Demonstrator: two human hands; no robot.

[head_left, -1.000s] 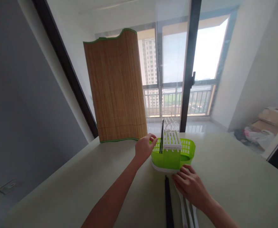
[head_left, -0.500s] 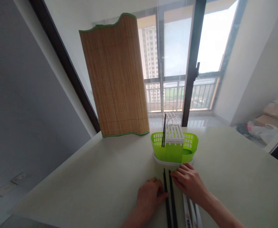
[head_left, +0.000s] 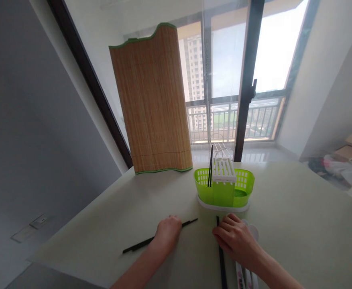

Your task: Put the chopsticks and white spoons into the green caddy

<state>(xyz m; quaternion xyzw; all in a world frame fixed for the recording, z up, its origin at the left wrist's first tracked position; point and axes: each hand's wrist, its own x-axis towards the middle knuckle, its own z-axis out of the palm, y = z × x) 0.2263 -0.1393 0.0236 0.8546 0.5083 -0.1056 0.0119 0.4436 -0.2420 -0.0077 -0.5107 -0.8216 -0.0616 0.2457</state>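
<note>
My left hand (head_left: 168, 233) is closed around a pair of black chopsticks (head_left: 139, 244), held slantwise just over the white tabletop or touching it; which of the two I cannot tell. My right hand (head_left: 235, 235) has its fingers curled and pressed together at the upper part of other black chopsticks (head_left: 222, 265), which lie lengthwise on the table. White spoons (head_left: 247, 277) with long handles lie under and beside my right wrist, partly covered by it. Beyond both hands stands a bright green utensil basket (head_left: 204, 197) with a white slotted rack (head_left: 224, 170) over its middle.
Another pair of black chopsticks (head_left: 210, 170) stands upright in the basket's left compartment. A bamboo mat (head_left: 153, 104) with green edging leans upright at the table's back. Behind are glass doors with a dark frame (head_left: 248, 88). Plastic bags (head_left: 341, 166) and boxes sit far right.
My left hand has taken one pair of black chopsticks leftward and turned it from lengthwise to slanting. My right hand has shifted slightly down, staying by the other chopsticks. The view has swung slightly left.
</note>
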